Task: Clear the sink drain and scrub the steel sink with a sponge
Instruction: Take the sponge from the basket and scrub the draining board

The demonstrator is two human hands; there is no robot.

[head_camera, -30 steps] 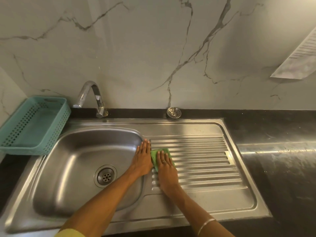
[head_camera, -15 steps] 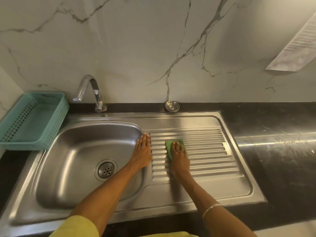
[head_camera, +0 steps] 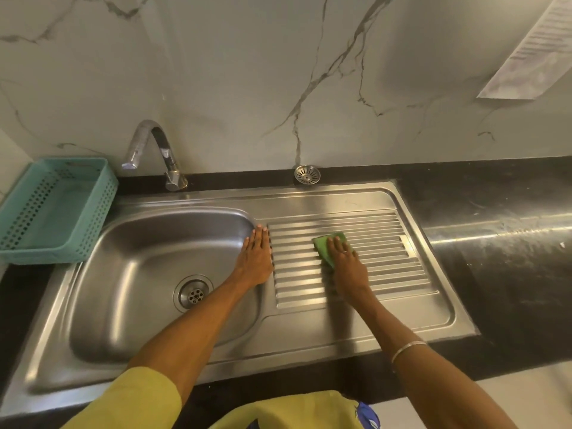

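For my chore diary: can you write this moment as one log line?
step: scrubbing drainboard | right hand: presses green sponge | left hand: flat on sink rim

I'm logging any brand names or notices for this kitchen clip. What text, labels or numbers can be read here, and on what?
Nothing is readable.
Paper sheet on the marble wall, top right: lines of print, too blurred to read.
Tap, steel sink, teal basket, green sponge: no markings visible.

— What sits where?
— Basket far left; basin at centre-left, tap behind it.
— And rightward?
— Drainboard at centre, sponge on it; strainer behind.
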